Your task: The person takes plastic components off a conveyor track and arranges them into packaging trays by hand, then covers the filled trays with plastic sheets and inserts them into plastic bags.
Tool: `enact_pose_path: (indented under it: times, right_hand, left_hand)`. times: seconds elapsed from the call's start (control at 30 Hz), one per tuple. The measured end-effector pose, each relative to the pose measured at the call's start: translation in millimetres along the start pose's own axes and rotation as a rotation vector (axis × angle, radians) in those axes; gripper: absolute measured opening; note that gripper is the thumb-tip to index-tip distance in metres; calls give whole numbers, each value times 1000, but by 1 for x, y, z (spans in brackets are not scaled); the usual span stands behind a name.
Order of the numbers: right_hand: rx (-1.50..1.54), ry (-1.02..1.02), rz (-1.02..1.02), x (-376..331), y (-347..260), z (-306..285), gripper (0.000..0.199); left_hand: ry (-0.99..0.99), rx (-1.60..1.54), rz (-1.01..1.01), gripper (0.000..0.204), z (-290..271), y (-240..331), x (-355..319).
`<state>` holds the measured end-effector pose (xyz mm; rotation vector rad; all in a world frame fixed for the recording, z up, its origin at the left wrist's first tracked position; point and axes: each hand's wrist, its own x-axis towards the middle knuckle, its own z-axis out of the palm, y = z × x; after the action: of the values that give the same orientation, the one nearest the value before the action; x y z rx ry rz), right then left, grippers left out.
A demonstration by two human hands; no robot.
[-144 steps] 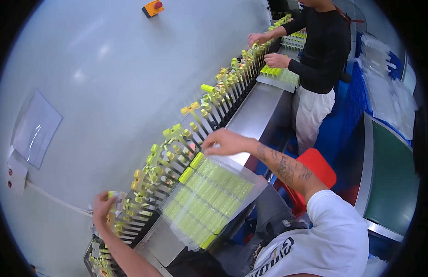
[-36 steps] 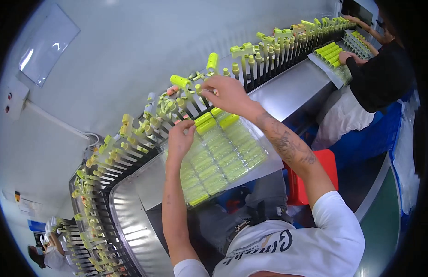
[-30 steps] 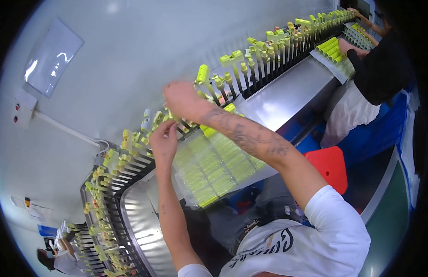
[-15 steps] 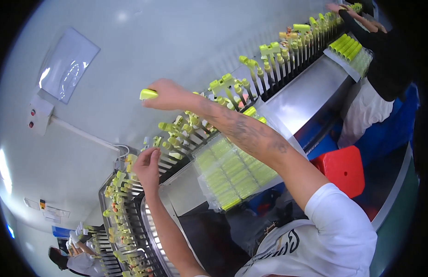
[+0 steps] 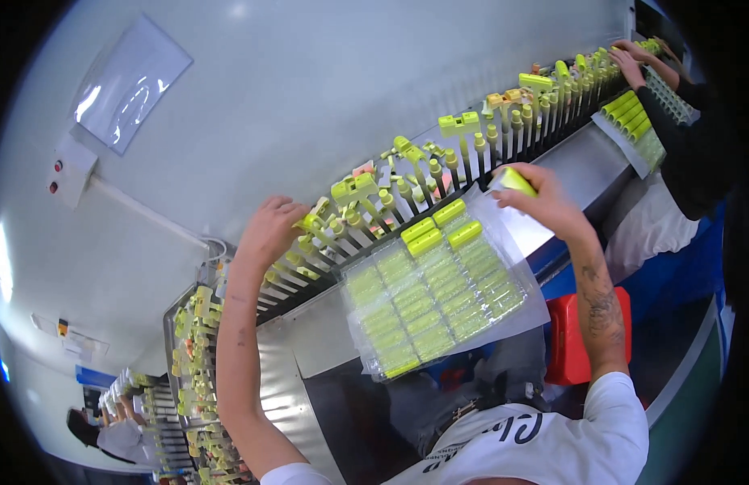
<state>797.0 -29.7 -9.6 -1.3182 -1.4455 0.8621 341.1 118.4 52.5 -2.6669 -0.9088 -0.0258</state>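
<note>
My right hand (image 5: 548, 202) is closed around a curved yellow-green plastic piece (image 5: 518, 182), whose pale inner side shows. It is above the right edge of a layered tray (image 5: 516, 303) of clear plastic. Rows of yellow-green pieces lie in the tray under clear film, and a few bare pieces (image 5: 423, 240) rest on top at its far end. My left hand (image 5: 271, 230) reaches to the rack, its fingers closed at a yellow-green plastic part (image 5: 312, 221) on a peg. The fingertips are partly hidden there.
Dark pegs (image 5: 479, 153) bearing yellow-green parts run along the wall and curve round at left (image 5: 198, 356). A metal ledge (image 5: 310, 339) lies under the tray. At right are a red stool (image 5: 564, 339) and a co-worker's dark sleeve (image 5: 673, 121) beside another tray (image 5: 651, 149).
My right hand has swung from the left over the pegs to the right of the tray, still holding a yellow-green piece. My left hand has moved up and right to a part on the pegs.
</note>
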Motion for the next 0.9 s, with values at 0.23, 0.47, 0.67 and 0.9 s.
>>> enact_pose_path:
  times: [0.23,0.47,0.67,0.9]
  right_hand:
    - [217,6,88,-20,9,-7,36]
    - [202,-101,44,-23,25,-19,40]
    - [28,-27,74,-25,47,-26,43]
    - [-197,-8,-121,-8,85,15,46]
  left_hand:
    - [-232,-341,-332,38,-11,-32,3]
    - [-370,-592,-657,30,-9,-87,-57]
    - [3,-954,-826,29,-39,-16,-88]
    - [90,-863,-511,50,43,144,-14]
